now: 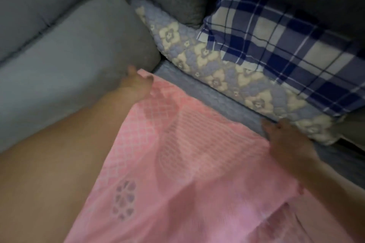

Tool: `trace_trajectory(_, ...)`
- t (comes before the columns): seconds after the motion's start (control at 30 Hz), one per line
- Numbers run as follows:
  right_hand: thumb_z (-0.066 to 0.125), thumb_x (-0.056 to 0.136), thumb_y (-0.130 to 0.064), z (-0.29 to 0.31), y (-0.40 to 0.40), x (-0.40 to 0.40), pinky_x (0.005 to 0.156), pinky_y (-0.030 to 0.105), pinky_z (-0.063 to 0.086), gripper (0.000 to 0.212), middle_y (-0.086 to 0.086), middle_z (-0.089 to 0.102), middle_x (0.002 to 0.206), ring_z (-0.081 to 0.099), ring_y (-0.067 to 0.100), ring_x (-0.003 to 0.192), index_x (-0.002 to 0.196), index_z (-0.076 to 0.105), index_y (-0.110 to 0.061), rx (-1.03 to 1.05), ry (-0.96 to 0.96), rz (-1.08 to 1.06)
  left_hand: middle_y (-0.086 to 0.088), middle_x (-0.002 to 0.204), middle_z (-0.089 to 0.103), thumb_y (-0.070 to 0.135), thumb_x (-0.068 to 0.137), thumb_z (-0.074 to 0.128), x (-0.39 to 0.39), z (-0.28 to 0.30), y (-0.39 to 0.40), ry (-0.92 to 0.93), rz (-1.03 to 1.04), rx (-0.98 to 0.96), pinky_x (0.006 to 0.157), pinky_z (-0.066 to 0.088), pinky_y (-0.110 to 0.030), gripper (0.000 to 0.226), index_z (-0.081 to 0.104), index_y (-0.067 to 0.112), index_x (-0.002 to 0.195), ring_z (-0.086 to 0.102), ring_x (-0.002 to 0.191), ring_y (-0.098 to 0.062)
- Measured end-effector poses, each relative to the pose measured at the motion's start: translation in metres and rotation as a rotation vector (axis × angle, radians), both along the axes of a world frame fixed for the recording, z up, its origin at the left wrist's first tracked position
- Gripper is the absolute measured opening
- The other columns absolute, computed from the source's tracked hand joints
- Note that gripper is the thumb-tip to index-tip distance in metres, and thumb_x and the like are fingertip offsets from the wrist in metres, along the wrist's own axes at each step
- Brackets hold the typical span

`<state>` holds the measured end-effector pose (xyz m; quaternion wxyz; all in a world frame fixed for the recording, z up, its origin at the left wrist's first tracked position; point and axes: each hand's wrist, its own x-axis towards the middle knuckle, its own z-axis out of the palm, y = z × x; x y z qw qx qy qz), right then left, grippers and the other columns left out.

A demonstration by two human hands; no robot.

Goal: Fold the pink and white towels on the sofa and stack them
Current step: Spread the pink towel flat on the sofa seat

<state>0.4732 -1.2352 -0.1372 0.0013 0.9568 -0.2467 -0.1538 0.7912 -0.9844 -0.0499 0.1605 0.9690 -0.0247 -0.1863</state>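
A pink towel (177, 163) is spread over the sofa (59, 61) seat, reaching from the near edge toward the back cushions. Its far left corner is pinched by the left hand (134, 85), thumb and fingers curled onto the cloth, close to the rounded end of the grey seat cushion. Its far right corner is held under the right hand (286, 144); the fingers seem bent over the hem, though the blur hides whether the grip is truly closed on it. The far hem is drawn between the two hands. A woven lattice pattern and a small flower motif can be seen on the towel. Beyond the far hem, a floral quilted cushion (217, 73) is laid along the back of the sofa, and a blue and white checked cloth (286, 45) is rested on top of it.
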Motion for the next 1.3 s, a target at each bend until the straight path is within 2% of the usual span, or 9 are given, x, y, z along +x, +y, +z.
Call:
trace_trajectory(0.2,0.039,0.099,-0.039,0.002,0.061,0.008,0.112,0.046,0.035,0.064,0.005,0.024,0.158,0.027,0.028,0.142,0.158,0.015,-0.031,0.216,0.069,-0.02,-0.007,0.168,0.0,0.038,0.096,0.052,-0.101,-0.075,0.027,0.378,-0.473,0.353,0.119,0.028,-0.044,0.08,0.003,0.031,0.16,0.017,0.151,-0.035)
trace_trajectory(0.4,0.054,0.098,-0.036,-0.042,0.016,0.016,0.104,0.039,0.04,0.054,0.014,0.051,0.142,0.048,0.035,0.129,0.148,0.041,-0.019,0.496,-0.076,-0.385,-0.005,0.167,0.005,0.027,0.101,0.043,-0.086,-0.106,0.022,-0.008,-0.57,0.175,0.119,0.028,-0.048,0.066,0.011,0.029,0.159,0.011,0.153,-0.03)
trace_trajectory(0.6,0.052,0.088,-0.036,-0.043,0.056,-0.04,0.07,0.04,0.038,0.011,-0.006,0.052,0.089,0.055,0.019,0.082,0.095,0.057,-0.028,0.335,-0.321,0.529,-0.009,0.167,-0.012,0.028,0.091,0.059,-0.069,-0.105,-0.022,-0.273,-1.045,0.33,0.124,0.006,-0.047,0.091,-0.002,0.031,0.159,-0.008,0.154,-0.035)
trace_trajectory(0.77,0.061,0.084,-0.036,-0.069,0.061,-0.056,0.086,0.039,0.041,0.01,-0.007,0.056,0.107,0.053,0.019,0.1,0.091,0.066,-0.03,0.43,-0.28,0.521,-0.017,0.162,0.027,0.04,0.087,0.027,-0.072,-0.113,-0.016,-0.265,-1.593,0.542,0.122,0.016,-0.054,0.065,0.06,0.013,0.136,0.022,0.15,-0.039)
trace_trajectory(0.87,0.05,0.097,-0.048,-0.067,0.06,-0.048,0.087,0.027,0.039,0.03,-0.015,0.056,0.103,0.056,0.01,0.097,0.085,0.067,-0.026,0.646,-0.369,0.175,-0.006,0.163,0.023,0.077,0.087,0.019,-0.083,-0.113,0.008,0.009,-1.562,0.587,0.118,0.026,-0.043,0.084,0.062,0.021,0.132,0.029,0.145,-0.025)
trace_trajectory(0.97,0.07,0.088,-0.025,-0.07,0.059,-0.05,0.081,0.017,0.033,0.022,-0.01,0.062,0.107,0.058,0.013,0.1,0.11,0.064,-0.026,0.593,-0.304,-0.068,0.013,0.148,0.042,0.075,0.092,-0.006,-0.077,-0.103,0.033,0.176,-1.344,0.396,0.121,0.015,-0.05,0.082,0.052,0.035,0.134,0.031,0.145,-0.008)
trace_trajectory(1.03,0.067,0.086,-0.027,-0.072,0.055,-0.054,0.082,0.022,0.038,0.023,-0.007,0.064,0.106,0.059,0.016,0.098,0.109,0.066,-0.025,0.456,-0.331,-0.001,0.015,0.135,0.051,0.054,0.104,0.022,-0.062,-0.105,0.051,0.152,-1.289,0.401,0.123,0.01,-0.051,0.043,0.046,0.038,0.136,0.043,0.136,-0.008)
trace_trajectory(1.1,0.052,0.088,-0.032,-0.071,0.049,-0.061,0.084,0.031,0.04,0.024,0.0,0.067,0.098,0.063,0.022,0.089,0.101,0.069,-0.021,0.306,-0.376,0.09,0.008,0.132,0.051,0.037,0.1,0.046,-0.049,-0.1,0.062,0.211,-1.282,0.605,0.108,0.037,-0.038,0.042,0.038,0.044,0.14,0.056,0.121,-0.02)
trace_trajectory(1.3,0.049,0.08,-0.015,-0.073,0.049,-0.076,0.068,0.043,0.039,0.024,0.007,0.063,0.074,0.063,0.031,0.062,0.089,0.071,-0.011,0.143,-0.392,0.326,0.007,0.113,0.053,0.04,0.086,0.055,-0.064,-0.098,0.064,0.146,-1.524,0.496,0.09,0.038,-0.033,0.017,0.058,0.029,0.098,0.045,0.111,-0.016)
